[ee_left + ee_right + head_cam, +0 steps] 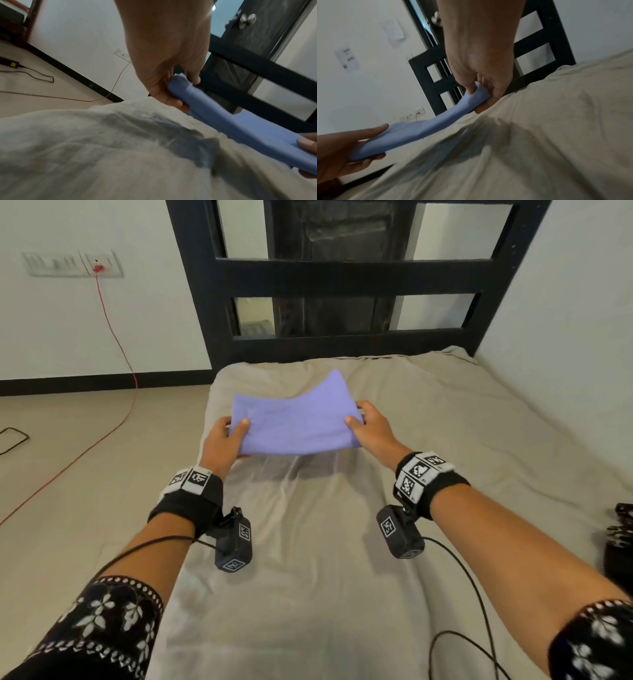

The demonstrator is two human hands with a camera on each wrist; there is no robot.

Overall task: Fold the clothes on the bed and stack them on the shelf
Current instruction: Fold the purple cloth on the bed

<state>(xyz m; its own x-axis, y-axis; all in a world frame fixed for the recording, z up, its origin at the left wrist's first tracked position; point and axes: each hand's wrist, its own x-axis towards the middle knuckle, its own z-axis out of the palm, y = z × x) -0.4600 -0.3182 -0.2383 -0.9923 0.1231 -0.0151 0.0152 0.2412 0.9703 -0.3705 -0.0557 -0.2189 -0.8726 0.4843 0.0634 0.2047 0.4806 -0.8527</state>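
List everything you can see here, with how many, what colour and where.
folded lavender-blue cloth: one, held above the bed between both hands
beige bed sheet: one, covering the mattress
black slatted bed frame: one, at the far end
red cable: one, from the wall socket to the floor
white switch panel: one, left wall
left hand: grips the cloth's left edge
right hand: grips the right edge

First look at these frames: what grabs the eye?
The folded lilac cloth, held just above the beige bed sheet mid-frame, its shadow below it. The left hand and right hand each keep a thumb-on-top grip on its side edges. Behind stands the black bed frame.
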